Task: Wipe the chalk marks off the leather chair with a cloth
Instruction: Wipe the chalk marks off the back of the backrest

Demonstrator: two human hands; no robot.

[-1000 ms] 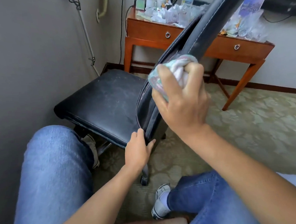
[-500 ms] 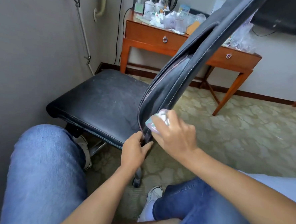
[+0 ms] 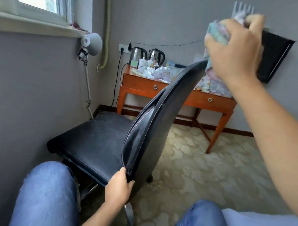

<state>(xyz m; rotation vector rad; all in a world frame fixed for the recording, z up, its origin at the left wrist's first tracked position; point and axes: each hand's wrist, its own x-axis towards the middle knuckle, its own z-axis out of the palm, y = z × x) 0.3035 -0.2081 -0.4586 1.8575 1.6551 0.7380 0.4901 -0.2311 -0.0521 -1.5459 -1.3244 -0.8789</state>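
Cloth up at the top of the chair back

The right hand (image 3: 234, 44) is blurring, fingers bunching the cloth (image 3: 216, 33) against the far top edge of the leather chair (image 3: 145, 130); the left hand (image 3: 118, 188) is pinching the backrest's near lower corner, and the chair's base is hiding behind the knees.

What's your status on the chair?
Left hand grips backrest bottom edge. Right hand holds cloth at backrest top. Nothing blocking.
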